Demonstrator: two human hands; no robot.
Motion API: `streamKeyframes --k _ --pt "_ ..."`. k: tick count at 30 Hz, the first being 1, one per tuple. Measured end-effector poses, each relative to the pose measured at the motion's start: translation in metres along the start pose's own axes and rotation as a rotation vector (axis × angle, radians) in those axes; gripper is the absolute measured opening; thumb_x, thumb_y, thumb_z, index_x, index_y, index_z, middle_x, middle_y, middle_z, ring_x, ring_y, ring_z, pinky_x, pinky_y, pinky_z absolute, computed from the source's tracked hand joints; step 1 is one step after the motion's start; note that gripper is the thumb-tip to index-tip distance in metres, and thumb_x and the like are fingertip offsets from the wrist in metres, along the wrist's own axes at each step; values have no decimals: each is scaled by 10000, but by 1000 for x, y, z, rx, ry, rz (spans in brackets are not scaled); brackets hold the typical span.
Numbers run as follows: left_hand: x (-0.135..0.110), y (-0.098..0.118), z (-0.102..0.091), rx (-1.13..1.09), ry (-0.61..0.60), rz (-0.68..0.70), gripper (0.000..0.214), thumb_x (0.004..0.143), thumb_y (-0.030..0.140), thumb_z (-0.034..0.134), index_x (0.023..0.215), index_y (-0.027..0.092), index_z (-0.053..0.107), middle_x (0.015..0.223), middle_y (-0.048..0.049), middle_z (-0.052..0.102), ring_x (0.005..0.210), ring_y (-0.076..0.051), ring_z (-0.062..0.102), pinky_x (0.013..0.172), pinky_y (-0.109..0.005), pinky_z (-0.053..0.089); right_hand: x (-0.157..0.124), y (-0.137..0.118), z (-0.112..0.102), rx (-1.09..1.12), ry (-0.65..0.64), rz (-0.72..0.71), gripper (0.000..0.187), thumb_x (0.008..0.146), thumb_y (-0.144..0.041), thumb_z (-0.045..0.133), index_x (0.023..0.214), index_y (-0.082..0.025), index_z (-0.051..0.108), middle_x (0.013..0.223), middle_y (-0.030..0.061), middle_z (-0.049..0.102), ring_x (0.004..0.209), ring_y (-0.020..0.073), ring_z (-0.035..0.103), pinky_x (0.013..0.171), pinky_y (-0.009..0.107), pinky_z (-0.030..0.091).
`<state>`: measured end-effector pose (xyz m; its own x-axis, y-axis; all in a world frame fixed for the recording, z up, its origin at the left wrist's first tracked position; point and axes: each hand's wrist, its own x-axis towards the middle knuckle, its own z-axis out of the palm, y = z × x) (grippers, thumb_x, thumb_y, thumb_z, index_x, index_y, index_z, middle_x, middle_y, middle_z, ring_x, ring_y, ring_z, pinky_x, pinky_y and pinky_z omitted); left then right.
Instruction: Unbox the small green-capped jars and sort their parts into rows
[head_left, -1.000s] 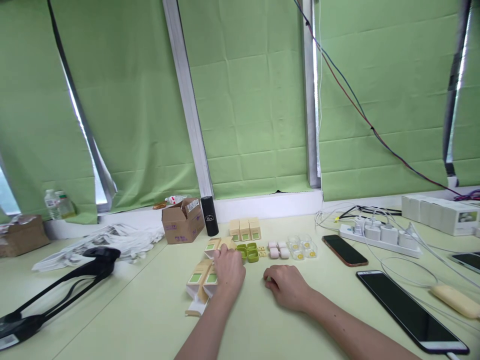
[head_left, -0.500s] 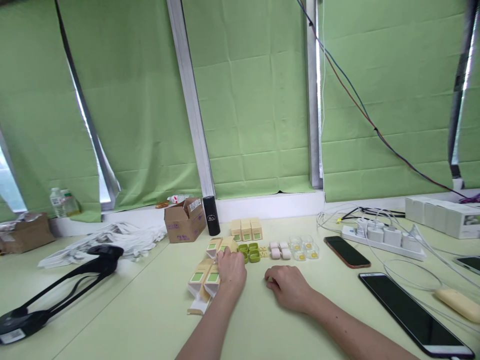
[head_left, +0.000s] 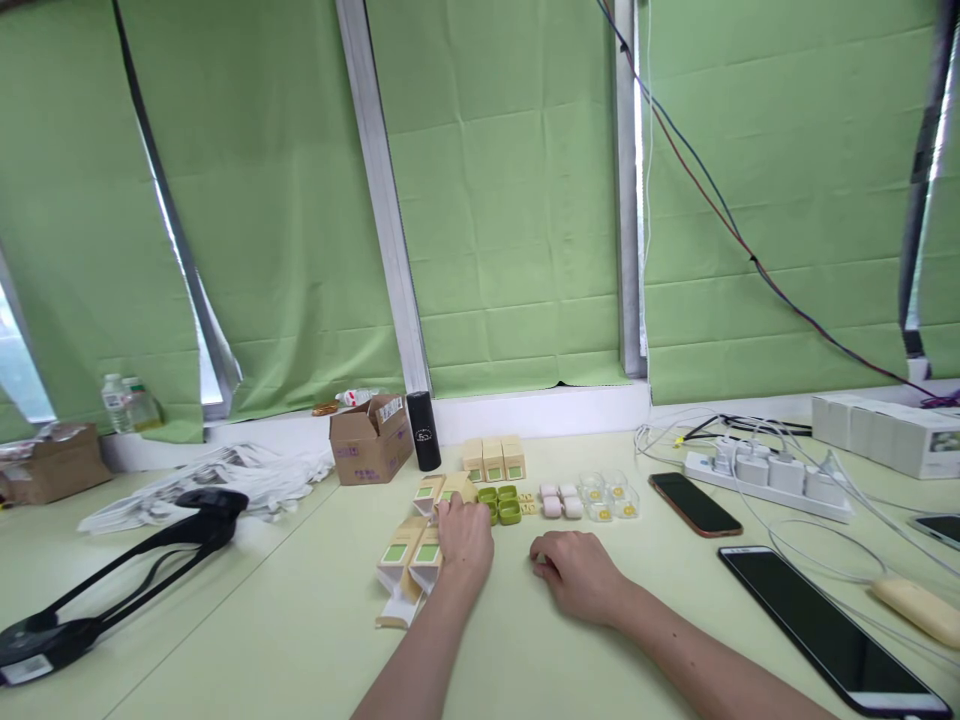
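"Where's the left hand (head_left: 466,545)?"
"At the small cartons (head_left: 398,543), left of the green cups (head_left: 509,512); its fingers rest on one, but I can't tell whether that grip pinches it."
"And the right hand (head_left: 579,575)?"
"On the counter (head_left: 517,650), on the near side of the pink blocks (head_left: 552,507), fingers curled inward; whether its grip is pressed together, I can't tell."
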<state>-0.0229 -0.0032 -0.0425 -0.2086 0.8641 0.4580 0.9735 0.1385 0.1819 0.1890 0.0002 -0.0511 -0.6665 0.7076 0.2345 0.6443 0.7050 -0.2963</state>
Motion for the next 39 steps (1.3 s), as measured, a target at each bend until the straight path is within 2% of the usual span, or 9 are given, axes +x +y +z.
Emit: streamKeyframes --k 7,18,25,29,33,37,39 --pt "-1 0 1 -67 31 -2 251 775 47 587 612 202 698 744 -194 717 1073 -385 555 997 -491 278 0 0 0 1 8 -11 237 911 -192 540 1061 -249 715 1036 41 765 899 207 688 676 277 321" --pt "-3 4 -5 6 3 6 258 746 8 567 639 198 705 784 -194 735 1061 -372 562 972 -472 298 -2 -1 -2 3 5 -7 239 905 -156 544 1049 -244 713 1030 35 770 908 207 695 669 277 312" --pt "-4 3 -6 -15 29 9 246 731 0 584 632 196 694 765 -196 725 1032 -371 558 964 -469 302 0 1 3 1 19 0 318 911 -195 553 1204 -255 659 1107 56 769 985 250 699 699 287 340" --pt "-4 5 -13 -22 36 10 221 759 25 586 686 197 704 778 -181 720 1056 -365 550 980 -473 302 1 0 4 -19 6 1 336 927 -201 540 1245 -256 634 1102 68 764 993 260 702 713 290 354" --pt "-6 14 -19 -43 41 67 214 863 124 548 761 190 724 789 -178 703 1038 -364 579 949 -465 339 0 -2 2 -4 -14 21 319 942 -216 541 1240 -251 646 1112 82 756 1028 261 691 767 292 383" --pt "-17 27 -14 -166 -18 21 209 923 234 543 842 189 730 896 -159 672 867 -309 625 813 -391 402 2 -1 1 16 -3 46 319 954 -217 521 1241 -233 660 1113 96 752 1035 259 683 803 300 406" --pt "-23 33 -8 -215 -70 42 205 924 246 550 852 185 732 897 -153 657 810 -295 624 774 -383 411 5 2 0 12 36 66 295 966 -204 502 1203 -211 678 1102 108 750 1026 253 682 803 298 410"
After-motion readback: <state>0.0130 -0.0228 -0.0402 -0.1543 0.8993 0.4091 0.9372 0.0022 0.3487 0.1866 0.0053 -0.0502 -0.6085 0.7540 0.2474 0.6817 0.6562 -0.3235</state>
